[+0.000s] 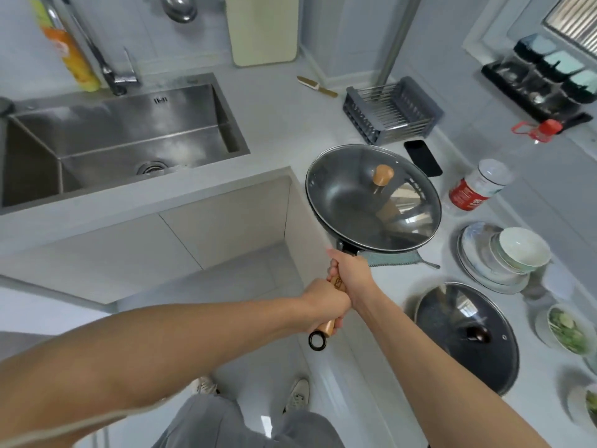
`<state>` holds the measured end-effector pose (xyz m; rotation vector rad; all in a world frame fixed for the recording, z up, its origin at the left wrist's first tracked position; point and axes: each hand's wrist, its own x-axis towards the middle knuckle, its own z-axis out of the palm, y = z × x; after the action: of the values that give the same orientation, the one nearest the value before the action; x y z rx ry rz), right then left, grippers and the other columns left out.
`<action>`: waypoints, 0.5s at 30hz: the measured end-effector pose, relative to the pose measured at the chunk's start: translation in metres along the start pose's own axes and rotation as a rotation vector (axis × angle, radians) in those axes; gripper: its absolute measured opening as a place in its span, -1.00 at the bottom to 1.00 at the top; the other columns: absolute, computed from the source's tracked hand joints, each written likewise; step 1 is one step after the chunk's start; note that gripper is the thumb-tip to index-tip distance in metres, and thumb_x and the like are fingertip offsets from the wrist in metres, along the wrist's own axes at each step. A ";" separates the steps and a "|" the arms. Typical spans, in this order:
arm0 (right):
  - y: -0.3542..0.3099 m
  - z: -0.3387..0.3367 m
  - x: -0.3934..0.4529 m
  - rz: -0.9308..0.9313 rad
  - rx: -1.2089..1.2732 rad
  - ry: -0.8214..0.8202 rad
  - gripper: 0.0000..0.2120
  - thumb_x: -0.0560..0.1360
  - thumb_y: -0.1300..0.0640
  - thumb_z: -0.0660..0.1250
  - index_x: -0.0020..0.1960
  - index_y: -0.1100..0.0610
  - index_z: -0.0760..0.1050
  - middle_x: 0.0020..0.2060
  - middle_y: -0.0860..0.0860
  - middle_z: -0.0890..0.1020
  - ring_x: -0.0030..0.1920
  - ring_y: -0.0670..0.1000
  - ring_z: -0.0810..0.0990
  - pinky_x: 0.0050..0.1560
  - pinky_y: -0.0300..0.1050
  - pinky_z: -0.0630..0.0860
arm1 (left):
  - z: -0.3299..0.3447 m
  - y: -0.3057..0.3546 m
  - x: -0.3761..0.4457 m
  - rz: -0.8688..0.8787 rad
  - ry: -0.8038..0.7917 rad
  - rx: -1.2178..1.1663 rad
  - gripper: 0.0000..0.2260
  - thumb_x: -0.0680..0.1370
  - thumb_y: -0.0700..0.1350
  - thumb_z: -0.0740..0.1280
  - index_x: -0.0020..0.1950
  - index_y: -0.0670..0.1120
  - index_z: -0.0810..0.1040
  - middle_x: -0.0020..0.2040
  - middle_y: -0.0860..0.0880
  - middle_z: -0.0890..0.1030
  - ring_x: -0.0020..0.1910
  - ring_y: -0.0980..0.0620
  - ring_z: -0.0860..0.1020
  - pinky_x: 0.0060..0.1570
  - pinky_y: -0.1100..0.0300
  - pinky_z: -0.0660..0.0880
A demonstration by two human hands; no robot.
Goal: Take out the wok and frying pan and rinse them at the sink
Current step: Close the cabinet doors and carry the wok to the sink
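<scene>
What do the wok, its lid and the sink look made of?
Wok: dark matte metal, probably carbon steel or iron; handle light wood.
Lid: clear glass showing the pan through it, metal rim, wooden knob.
Sink: brushed stainless steel, grey sheen.

Bare forearms, grey trousers [226,425], white sneakers [298,394].

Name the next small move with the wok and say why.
Probably take off the glass lid first. Both the left hand and right hand grip the wok's wooden handle, the wok sits over the counter edge, and the sink is empty off to the left.
</scene>
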<state>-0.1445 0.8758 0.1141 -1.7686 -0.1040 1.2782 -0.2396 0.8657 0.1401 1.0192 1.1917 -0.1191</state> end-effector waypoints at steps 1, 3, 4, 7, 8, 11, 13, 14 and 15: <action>-0.002 0.013 -0.004 -0.009 -0.010 0.001 -0.65 0.52 0.18 0.38 -0.38 0.13 0.35 -0.60 0.03 0.39 -0.61 -0.02 0.36 -0.54 -0.24 0.38 | -0.012 -0.001 -0.004 0.004 0.003 -0.001 -0.89 0.46 -0.34 0.19 -0.23 -0.18 0.42 -0.46 -0.10 0.43 -0.62 0.06 0.40 -0.54 0.28 0.39; -0.008 0.041 -0.013 -0.021 -0.027 -0.012 -0.65 0.52 0.21 0.36 -0.40 0.12 0.34 -0.62 0.03 0.39 -0.62 -0.03 0.36 -0.53 -0.23 0.38 | -0.040 -0.002 -0.012 0.021 0.020 -0.002 -0.91 0.46 -0.33 0.21 -0.22 -0.19 0.43 -0.46 -0.10 0.43 -0.62 0.05 0.41 -0.55 0.28 0.39; -0.012 0.063 -0.019 -0.034 -0.044 -0.019 -0.64 0.52 0.22 0.36 -0.40 0.12 0.34 -0.61 0.03 0.39 -0.62 -0.02 0.36 -0.53 -0.23 0.38 | -0.061 -0.003 -0.018 0.035 0.041 0.001 -0.91 0.45 -0.34 0.22 -0.23 -0.19 0.43 -0.46 -0.11 0.44 -0.60 0.03 0.42 -0.53 0.27 0.41; -0.025 0.133 -0.040 -0.088 -0.056 -0.058 -0.64 0.52 0.26 0.34 -0.41 0.13 0.34 -0.62 0.02 0.38 -0.63 -0.04 0.35 -0.56 -0.25 0.37 | -0.127 -0.006 -0.036 0.061 0.092 0.012 -0.94 0.40 -0.34 0.25 -0.21 -0.21 0.48 -0.41 -0.14 0.48 -0.48 -0.03 0.47 -0.43 0.20 0.48; -0.029 0.157 -0.047 -0.096 -0.053 -0.077 -0.64 0.53 0.27 0.34 -0.40 0.13 0.33 -0.63 0.01 0.37 -0.64 -0.05 0.35 -0.57 -0.26 0.37 | -0.148 -0.007 -0.042 0.068 0.106 0.000 -0.93 0.39 -0.34 0.25 -0.19 -0.21 0.48 -0.41 -0.14 0.49 -0.47 -0.04 0.48 -0.40 0.18 0.49; -0.037 0.226 -0.064 -0.127 -0.089 -0.160 -0.64 0.52 0.23 0.37 -0.39 0.12 0.33 -0.63 0.00 0.37 -0.63 -0.05 0.35 -0.57 -0.25 0.37 | -0.210 -0.015 -0.063 0.098 0.172 -0.069 -0.90 0.39 -0.34 0.24 -0.13 -0.21 0.48 -0.41 -0.13 0.47 -0.52 -0.01 0.46 -0.43 0.19 0.47; -0.042 0.267 -0.074 -0.147 -0.130 -0.214 -0.64 0.52 0.18 0.40 -0.39 0.12 0.35 -0.62 0.01 0.40 -0.61 -0.05 0.37 -0.54 -0.23 0.40 | -0.245 -0.018 -0.076 0.120 0.223 -0.106 -0.92 0.44 -0.32 0.24 -0.11 -0.20 0.47 -0.40 -0.11 0.47 -0.53 0.02 0.45 -0.46 0.22 0.46; -0.045 0.290 -0.079 -0.161 -0.150 -0.242 -0.64 0.52 0.17 0.41 -0.40 0.12 0.36 -0.62 0.01 0.41 -0.61 -0.05 0.38 -0.53 -0.23 0.41 | -0.265 -0.019 -0.082 0.129 0.253 -0.130 -0.94 0.46 -0.31 0.24 -0.10 -0.20 0.48 -0.39 -0.11 0.48 -0.52 0.03 0.45 -0.46 0.23 0.46; -0.048 0.308 -0.081 -0.165 -0.169 -0.263 -0.63 0.52 0.16 0.42 -0.40 0.13 0.37 -0.61 0.01 0.42 -0.60 -0.05 0.39 -0.52 -0.24 0.42 | -0.281 -0.019 -0.087 0.138 0.273 -0.162 -0.96 0.48 -0.30 0.25 -0.11 -0.19 0.47 -0.38 -0.10 0.47 -0.52 0.04 0.45 -0.48 0.24 0.46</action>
<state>-0.4035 1.0500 0.1947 -1.6831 -0.5102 1.4073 -0.4858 1.0165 0.1983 0.9919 1.3488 0.2282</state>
